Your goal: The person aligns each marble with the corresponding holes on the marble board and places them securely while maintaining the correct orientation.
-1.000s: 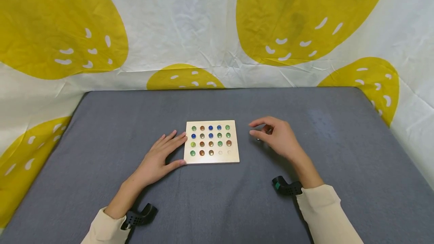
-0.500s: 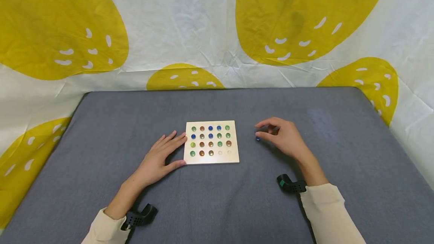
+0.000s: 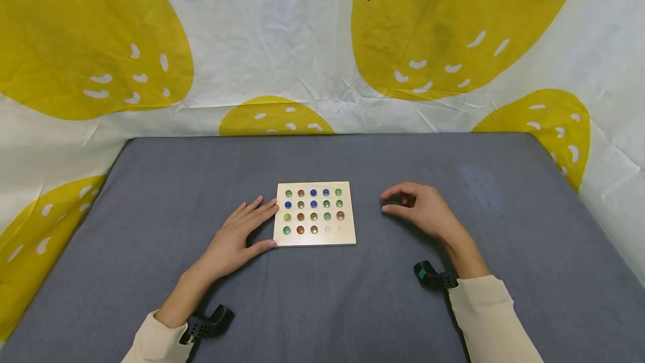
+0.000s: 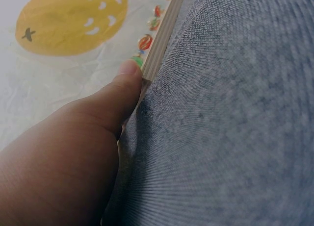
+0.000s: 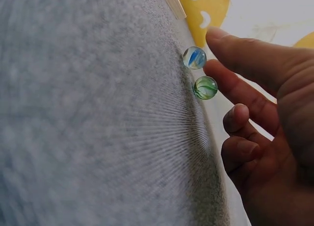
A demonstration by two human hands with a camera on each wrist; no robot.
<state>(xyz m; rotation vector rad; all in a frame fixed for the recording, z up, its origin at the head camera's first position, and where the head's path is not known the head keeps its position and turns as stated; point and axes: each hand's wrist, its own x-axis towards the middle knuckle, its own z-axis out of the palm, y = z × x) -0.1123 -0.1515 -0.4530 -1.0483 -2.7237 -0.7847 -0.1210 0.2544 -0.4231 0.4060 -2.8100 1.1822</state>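
Your right-wrist view shows what the head view hides: two loose marbles on the cloth, a blue marble [image 5: 195, 58] and a green marble [image 5: 205, 87], just beside each other. Your right hand [image 5: 265, 113] is arched over them, a fingertip touching or nearly touching the green one; fingers are bent loosely and spread, gripping nothing. From the head camera, the right hand [image 3: 422, 209] covers both marbles, well right of the wooden board [image 3: 314, 215]. Your left-wrist view shows the thumb [image 4: 126, 74] pressed against the board's edge [image 4: 162, 35], with marbles seated on top visible edge-on.

Surface is a grey cloth-covered table [image 3: 322, 307]. Behind it hangs a white sheet with big yellow fruit shapes [image 3: 453, 32]. The board sits mid-table with marbles in most of its dimples; the two right-hand dimples [image 3: 335, 229] of the near row are bare.

Your left hand [image 3: 237, 237] lies flat on the cloth, fingers straight and apart, fingertips and thumb against the board's left side. Both forearms rest low, cream sleeves, and black wrist mounts [image 3: 206, 322].
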